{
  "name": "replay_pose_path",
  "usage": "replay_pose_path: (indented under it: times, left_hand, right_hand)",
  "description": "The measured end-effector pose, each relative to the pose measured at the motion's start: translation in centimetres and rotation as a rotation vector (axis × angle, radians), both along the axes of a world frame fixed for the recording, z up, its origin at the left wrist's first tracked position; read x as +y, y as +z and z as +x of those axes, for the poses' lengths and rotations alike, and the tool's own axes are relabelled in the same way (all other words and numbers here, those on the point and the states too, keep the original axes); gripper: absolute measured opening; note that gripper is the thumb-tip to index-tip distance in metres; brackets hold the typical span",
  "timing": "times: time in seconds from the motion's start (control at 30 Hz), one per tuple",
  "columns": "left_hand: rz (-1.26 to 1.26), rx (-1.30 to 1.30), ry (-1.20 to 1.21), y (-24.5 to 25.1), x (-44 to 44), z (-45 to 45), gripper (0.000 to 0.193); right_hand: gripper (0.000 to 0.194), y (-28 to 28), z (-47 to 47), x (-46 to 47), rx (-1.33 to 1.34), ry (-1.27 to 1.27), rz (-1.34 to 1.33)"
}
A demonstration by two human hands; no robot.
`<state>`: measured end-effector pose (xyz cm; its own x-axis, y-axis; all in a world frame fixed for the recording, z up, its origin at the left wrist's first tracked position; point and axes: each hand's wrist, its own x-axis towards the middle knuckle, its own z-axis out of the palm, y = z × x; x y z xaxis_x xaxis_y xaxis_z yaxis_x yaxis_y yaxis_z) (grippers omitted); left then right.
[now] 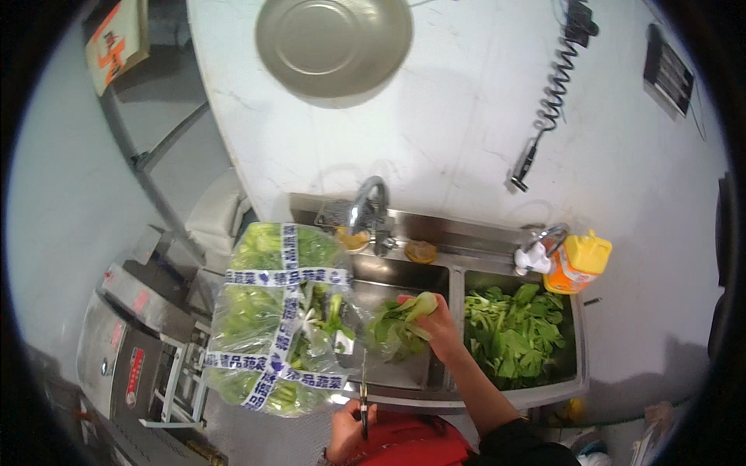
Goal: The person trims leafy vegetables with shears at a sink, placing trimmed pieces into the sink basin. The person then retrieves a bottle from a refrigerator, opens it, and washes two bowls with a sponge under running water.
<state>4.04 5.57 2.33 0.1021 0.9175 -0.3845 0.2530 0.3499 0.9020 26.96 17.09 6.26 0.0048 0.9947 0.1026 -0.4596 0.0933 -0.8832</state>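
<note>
In my right hand (pixel 440 329) is a head of leafy bok choy (pixel 402 323), held over the left basin (pixel 402 373) of a steel double sink. My left hand (pixel 347 430) grips a knife (pixel 364 384) by its dark handle near the sink's front edge, the blade pointing away from me. Left of the knife, a large clear plastic bag (pixel 245 326) full of green vegetables is bound with printed tape. Its right side is torn open, with stalks (pixel 334 314) showing there. Loose green leaves (pixel 513 338) fill much of the right basin.
A curved faucet (pixel 370 209) rises behind the left basin, and another tap (pixel 533 256) stands by the right one. A yellow-and-orange jug (pixel 577 265) occupies the back right corner. A large metal pan (pixel 335 46) rests against the wall, where a coiled cord (pixel 556 87) hangs.
</note>
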Motion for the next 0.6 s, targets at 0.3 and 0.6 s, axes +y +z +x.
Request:
replay_pose_path:
  times: [0.3,0.6]
  left_hand:
    - [0.091,0.201,-0.386,-1.9,5.4,6.4,0.027]
    - [0.194,0.351,-0.695,-2.8,7.3,10.0,0.044]
  right_hand:
    - [0.033,-3.6,6.2,-2.9,0.031,0.011,-0.336]
    - [0.034,-4.1,7.0,-4.9,-0.883,0.291,-0.192]
